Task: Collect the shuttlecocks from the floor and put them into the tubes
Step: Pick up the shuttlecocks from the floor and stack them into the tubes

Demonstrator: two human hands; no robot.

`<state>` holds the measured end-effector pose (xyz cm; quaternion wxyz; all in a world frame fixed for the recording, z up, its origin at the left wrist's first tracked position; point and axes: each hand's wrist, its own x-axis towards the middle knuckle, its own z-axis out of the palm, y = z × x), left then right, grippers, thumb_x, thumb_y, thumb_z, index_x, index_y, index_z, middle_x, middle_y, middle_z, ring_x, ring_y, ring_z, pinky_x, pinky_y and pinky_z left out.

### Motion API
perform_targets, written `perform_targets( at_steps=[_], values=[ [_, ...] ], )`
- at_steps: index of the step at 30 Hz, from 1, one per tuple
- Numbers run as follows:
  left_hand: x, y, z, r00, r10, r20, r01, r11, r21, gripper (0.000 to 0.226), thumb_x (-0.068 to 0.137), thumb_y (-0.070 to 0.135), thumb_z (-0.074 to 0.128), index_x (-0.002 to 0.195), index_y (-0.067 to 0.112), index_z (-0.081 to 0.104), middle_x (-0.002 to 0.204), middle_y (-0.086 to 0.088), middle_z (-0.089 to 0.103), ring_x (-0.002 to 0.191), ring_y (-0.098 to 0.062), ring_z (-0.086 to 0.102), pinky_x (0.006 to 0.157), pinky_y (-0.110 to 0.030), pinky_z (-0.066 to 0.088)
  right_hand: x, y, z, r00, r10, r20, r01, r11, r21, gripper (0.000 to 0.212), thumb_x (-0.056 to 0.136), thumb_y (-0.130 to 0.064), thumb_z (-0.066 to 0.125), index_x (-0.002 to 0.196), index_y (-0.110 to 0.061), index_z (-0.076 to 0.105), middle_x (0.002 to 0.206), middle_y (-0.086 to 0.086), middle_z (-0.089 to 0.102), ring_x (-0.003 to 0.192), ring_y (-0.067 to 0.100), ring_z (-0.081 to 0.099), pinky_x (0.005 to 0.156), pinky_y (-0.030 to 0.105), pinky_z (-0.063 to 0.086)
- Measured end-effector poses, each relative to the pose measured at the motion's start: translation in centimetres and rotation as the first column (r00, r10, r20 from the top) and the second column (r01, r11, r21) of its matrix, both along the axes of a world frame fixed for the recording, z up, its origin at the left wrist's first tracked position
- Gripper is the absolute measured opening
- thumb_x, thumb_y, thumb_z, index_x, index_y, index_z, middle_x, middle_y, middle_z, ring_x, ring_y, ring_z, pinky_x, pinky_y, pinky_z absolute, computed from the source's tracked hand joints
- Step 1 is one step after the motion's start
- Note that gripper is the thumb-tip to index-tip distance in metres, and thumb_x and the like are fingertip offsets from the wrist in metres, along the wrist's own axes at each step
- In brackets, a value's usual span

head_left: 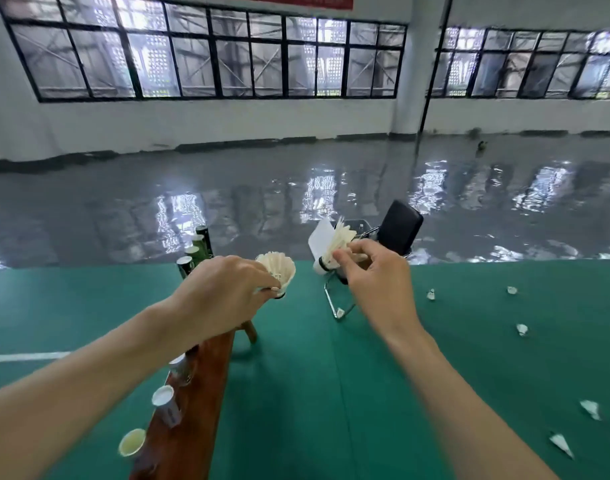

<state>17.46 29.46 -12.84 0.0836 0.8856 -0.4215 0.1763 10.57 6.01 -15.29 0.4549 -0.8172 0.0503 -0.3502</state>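
Note:
My left hand [227, 289] grips a white shuttlecock [277, 268] near its cork, feathers pointing up. My right hand [376, 271] pinches a second white shuttlecock [334, 244] by its base, feathers tilted up to the left. Both are held above the far end of a brown wooden bench [189, 420]. Open tubes [163, 400] stand along the bench's left edge, and dark green tubes [196, 249] stand beyond my left hand. Several loose shuttlecocks [521, 329] lie on the green floor at the right.
A chair with a black seat and chrome frame [399, 232] stands behind my right hand, a shuttlecock [340, 311] lying by its foot. Green court mat [296, 393] ends at a wet-looking grey floor [227, 188]. A white pillar [414, 64] and windowed wall stand far back.

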Motion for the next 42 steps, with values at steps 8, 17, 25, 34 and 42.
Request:
perform_targets(
  at_steps=[8,17,25,34,42],
  values=[
    [14.3,0.9,-3.8,0.985,0.171,-0.024,-0.172,0.985,-0.021,0.012,0.094,0.036,0.069,0.096,0.033,0.08,0.091,0.018,0.074,0.08,-0.009,0.072,0.065,-0.032,0.058,19.2,-1.1,-4.0,0.973,0.223,-0.062,-0.226,0.973,-0.038,0.014,0.091,-0.03,0.078,0.081,-0.036,0.07,0.076,-0.021,0.071,0.073,-0.001,0.064,0.066,0.012,0.041],
    [31.4,1.4,-6.6,0.783,0.596,-0.177,-0.574,0.802,0.166,0.019,0.099,0.045,0.059,0.108,0.037,0.074,0.106,0.011,0.074,0.1,-0.02,0.067,0.08,-0.032,0.051,41.5,-5.8,-10.7,0.876,0.477,-0.079,-0.479,0.878,-0.016,0.014,0.09,-0.014,0.079,0.095,-0.027,0.08,0.086,-0.033,0.066,0.086,-0.011,0.065,0.074,0.004,0.043],
    [41.6,2.4,-8.0,0.612,0.749,-0.256,-0.744,0.654,0.136,0.012,0.097,0.039,0.063,0.093,0.032,0.072,0.083,0.015,0.067,0.083,-0.019,0.064,0.074,-0.033,0.051,56.8,-3.7,-12.6,0.667,0.726,-0.165,-0.715,0.687,0.133,0.037,0.087,-0.007,0.08,0.071,-0.04,0.074,0.083,-0.023,0.074,0.079,0.002,0.07,0.071,0.016,0.051],
    [53.7,7.0,-14.8,0.56,0.778,-0.287,-0.77,0.616,0.168,0.016,0.098,0.036,0.058,0.102,0.031,0.073,0.099,0.017,0.072,0.089,-0.014,0.068,0.071,-0.036,0.055,70.8,-0.3,-16.6,0.657,0.702,-0.275,-0.664,0.711,0.232,0.024,0.095,-0.014,0.073,0.086,-0.035,0.08,0.083,-0.016,0.076,0.079,0.009,0.069,0.076,0.03,0.053],
    [63.6,9.5,-20.8,0.42,0.811,-0.406,-0.858,0.501,0.115,0.01,0.097,0.038,0.062,0.099,0.037,0.071,0.077,0.013,0.067,0.065,-0.014,0.057,0.055,-0.03,0.042,82.5,3.4,-19.6,0.57,0.719,-0.399,-0.729,0.666,0.158,0.011,0.099,-0.019,0.07,0.096,-0.022,0.08,0.088,-0.011,0.077,0.088,0.023,0.07,0.086,0.049,0.055]
  ],
)
